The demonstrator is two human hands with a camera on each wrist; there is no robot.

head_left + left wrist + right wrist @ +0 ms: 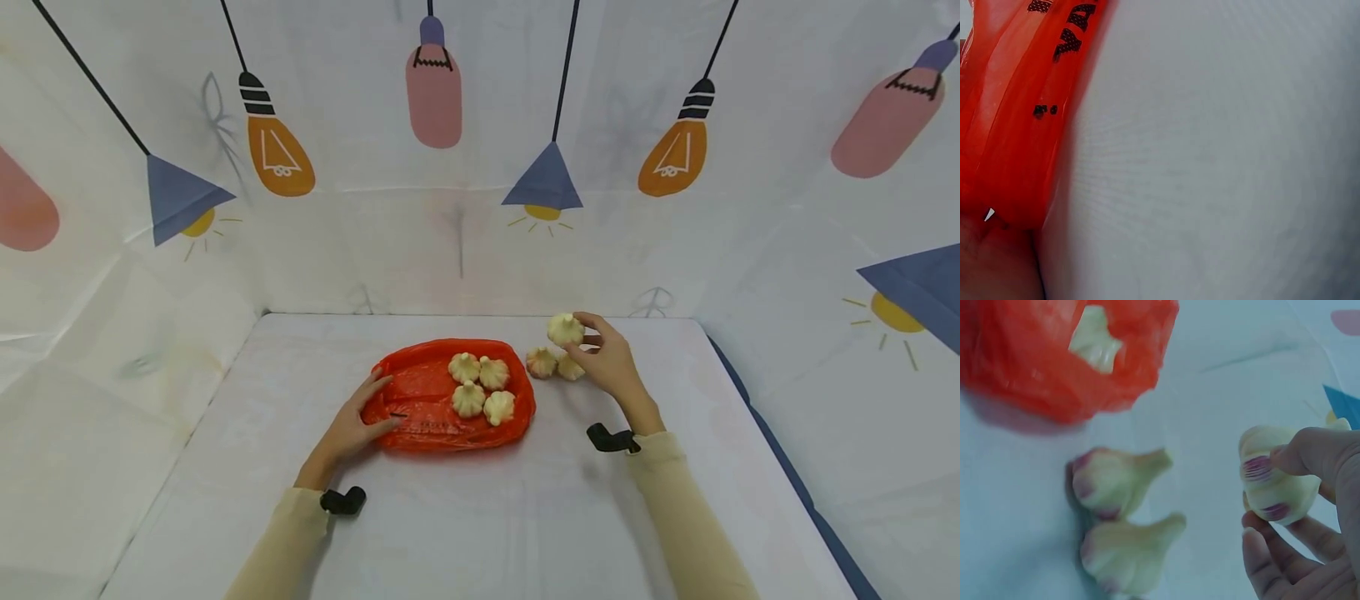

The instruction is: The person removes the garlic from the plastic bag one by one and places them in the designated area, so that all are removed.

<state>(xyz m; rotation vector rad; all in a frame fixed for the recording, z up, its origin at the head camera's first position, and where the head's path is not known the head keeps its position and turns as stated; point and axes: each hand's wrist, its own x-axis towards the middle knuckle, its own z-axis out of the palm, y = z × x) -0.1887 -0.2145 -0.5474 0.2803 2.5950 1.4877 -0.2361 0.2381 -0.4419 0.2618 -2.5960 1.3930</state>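
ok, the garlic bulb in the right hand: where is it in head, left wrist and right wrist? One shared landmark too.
Head: garlic bulb right of centre, just below mid-height, in the fingers of the right hand.
Left wrist: not in it.
Right wrist: right side, slightly below mid-height.
Shared landmark: red bag, centre in head, left edge in left wrist, upper left in right wrist.

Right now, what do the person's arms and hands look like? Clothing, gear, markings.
Left sleeve and right sleeve: long, plain cream-beige, no print visible, ending near the wrists. Each wrist carries a small, black, bent-shaped device: left device, right device. No cables visible. Left hand and right hand: bare, no gloves.
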